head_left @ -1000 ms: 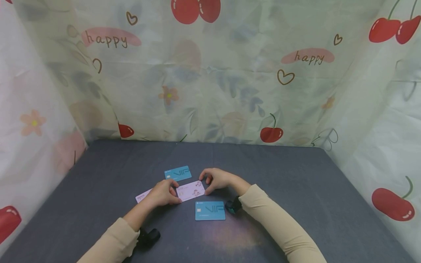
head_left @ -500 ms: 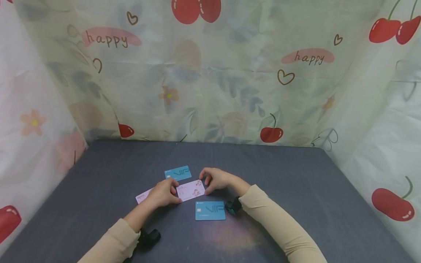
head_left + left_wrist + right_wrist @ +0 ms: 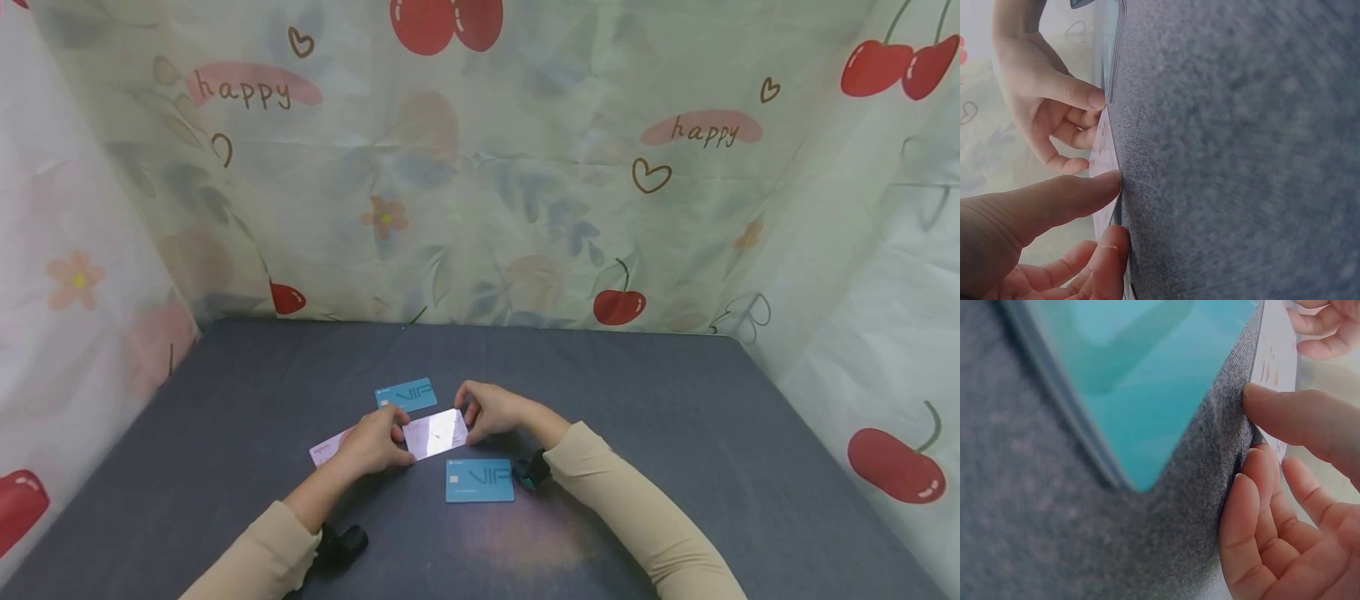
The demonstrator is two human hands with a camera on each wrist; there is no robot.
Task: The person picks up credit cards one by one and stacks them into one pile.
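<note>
A pink card (image 3: 437, 434) with small printed pictures lies between my two hands, its far edge tipped up slightly and its face catching bright glare. My left hand (image 3: 372, 442) holds the card's left end, thumb at the near corner and fingers at the far one. On the opposite end, my right hand (image 3: 498, 410) grips the right corners with thumb and curled fingers. Just in front lies a blue VIP card (image 3: 480, 481), whose edge looks layered in the right wrist view. Behind the left hand sits another blue VIP card (image 3: 406, 394). A second pink card (image 3: 327, 448) is partly hidden under the left hand.
The cards rest on a dark grey table (image 3: 637, 392). Printed cloth walls (image 3: 480, 242) with cherries and flowers enclose its back and sides. A dark wrist device (image 3: 532, 469) on the right arm sits close beside the nearer blue card.
Both hands keep their hold and barely move. The pink card between them has tilted a little, its far edge rising, and bright glare now covers its face. The other cards stay put.
</note>
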